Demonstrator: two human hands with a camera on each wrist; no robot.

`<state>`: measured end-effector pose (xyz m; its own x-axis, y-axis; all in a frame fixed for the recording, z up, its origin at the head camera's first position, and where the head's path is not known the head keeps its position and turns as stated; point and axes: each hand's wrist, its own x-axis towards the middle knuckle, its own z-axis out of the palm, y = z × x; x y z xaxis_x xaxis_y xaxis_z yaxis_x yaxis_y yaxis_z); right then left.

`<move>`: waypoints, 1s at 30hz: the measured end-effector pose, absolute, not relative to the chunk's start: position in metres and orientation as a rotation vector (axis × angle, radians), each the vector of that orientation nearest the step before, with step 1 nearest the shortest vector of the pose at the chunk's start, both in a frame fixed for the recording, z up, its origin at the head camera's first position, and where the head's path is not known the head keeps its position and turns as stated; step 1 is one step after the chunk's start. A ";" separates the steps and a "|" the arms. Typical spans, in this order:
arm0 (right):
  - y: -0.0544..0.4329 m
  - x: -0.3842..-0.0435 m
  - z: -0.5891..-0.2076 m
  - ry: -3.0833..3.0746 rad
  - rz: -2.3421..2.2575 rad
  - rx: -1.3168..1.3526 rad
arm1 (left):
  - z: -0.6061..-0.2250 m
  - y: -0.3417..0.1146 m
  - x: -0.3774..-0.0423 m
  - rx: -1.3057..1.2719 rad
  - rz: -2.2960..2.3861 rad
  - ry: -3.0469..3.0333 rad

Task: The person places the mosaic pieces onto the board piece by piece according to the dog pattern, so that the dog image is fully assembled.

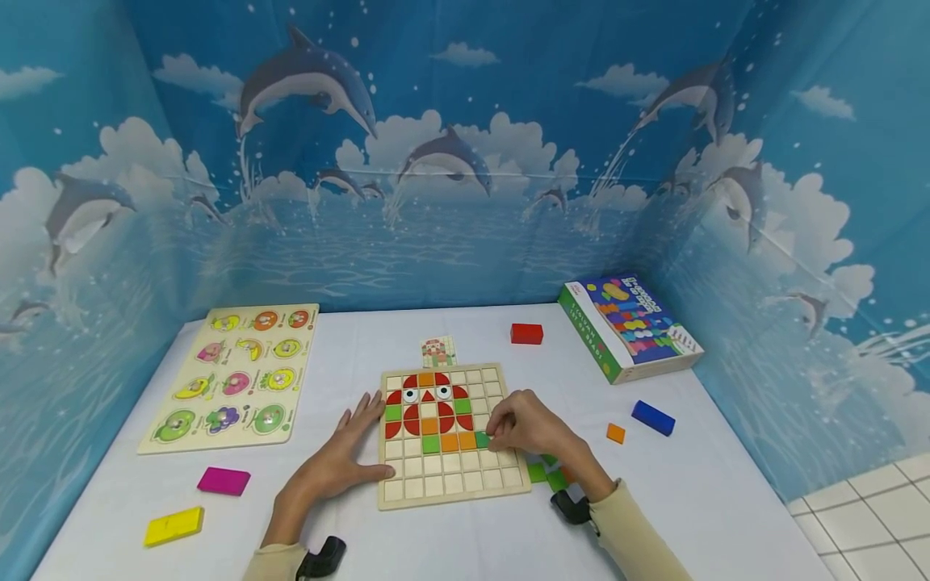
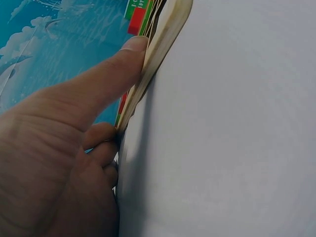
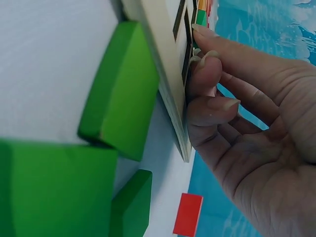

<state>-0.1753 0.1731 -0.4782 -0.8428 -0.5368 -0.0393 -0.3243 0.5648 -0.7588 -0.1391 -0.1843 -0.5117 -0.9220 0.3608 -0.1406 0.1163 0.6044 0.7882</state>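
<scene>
A wooden grid board (image 1: 454,484) lies on the white table, bearing a pattern of red, orange and green pieces with two eye pieces in its upper part. My left hand (image 1: 337,464) rests at its left side, fingers stretched along the edge. In the left wrist view the thumb (image 2: 113,74) presses the board's rim. Over the right part of the grid, my right hand (image 1: 534,424) has thumb and forefinger together at a dark green piece (image 1: 482,440) at the right end of the lowest row. Curled fingers partly hide that piece.
Green tiles (image 3: 118,94) lie beside the board's right edge, partly under the right forearm. A pattern card (image 1: 437,352) is behind the board. Around them are a fruit puzzle (image 1: 247,387), a game box (image 1: 632,323), and red (image 1: 526,333), blue (image 1: 653,418), magenta (image 1: 224,481) and yellow blocks (image 1: 173,527).
</scene>
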 end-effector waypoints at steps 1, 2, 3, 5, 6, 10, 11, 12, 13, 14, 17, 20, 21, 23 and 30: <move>0.173 -0.176 -0.479 2.536 -1.148 -0.716 | -0.512 -0.184 -0.139 0.394 1.220 2.549; 0.173 -0.176 -0.479 2.536 -1.149 -0.718 | -0.512 -0.184 -0.139 0.397 1.219 2.550; 0.173 -0.176 -0.479 2.535 -1.148 -0.720 | -0.511 -0.184 -0.139 0.399 1.216 2.550; 0.173 -0.176 -0.479 2.537 -1.140 -0.710 | -0.511 -0.184 -0.139 0.402 1.209 2.551; 0.173 -0.177 -0.480 2.538 -1.137 -0.710 | -0.511 -0.184 -0.139 0.402 1.211 2.551; 0.174 -0.177 -0.480 2.546 -1.135 -0.721 | -0.510 -0.184 -0.139 0.392 1.217 2.548; 0.175 -0.177 -0.480 2.546 -1.137 -0.726 | -0.509 -0.184 -0.139 0.388 1.220 2.547; 0.175 -0.177 -0.479 2.545 -1.140 -0.733 | -0.509 -0.184 -0.139 0.386 1.221 2.546; 0.175 -0.177 -0.479 2.544 -1.142 -0.741 | -0.509 -0.184 -0.139 0.383 1.220 2.545; 0.175 -0.177 -0.479 2.541 -1.144 -0.750 | -0.509 -0.183 -0.139 0.381 1.217 2.545; 0.174 -0.176 -0.479 2.541 -1.133 -0.752 | -0.510 -0.183 -0.138 0.373 1.216 2.546; 0.171 -0.175 -0.479 2.543 -1.136 -0.756 | -0.510 -0.183 -0.138 0.371 1.212 2.546; 0.170 -0.175 -0.479 2.539 -1.139 -0.764 | -0.510 -0.184 -0.138 0.372 1.210 2.546; 0.168 -0.175 -0.479 2.528 -1.151 -0.789 | -0.511 -0.184 -0.139 0.379 1.211 2.545; 0.166 -0.173 -0.478 2.559 -1.131 -0.792 | -0.512 -0.184 -0.140 0.406 1.218 2.546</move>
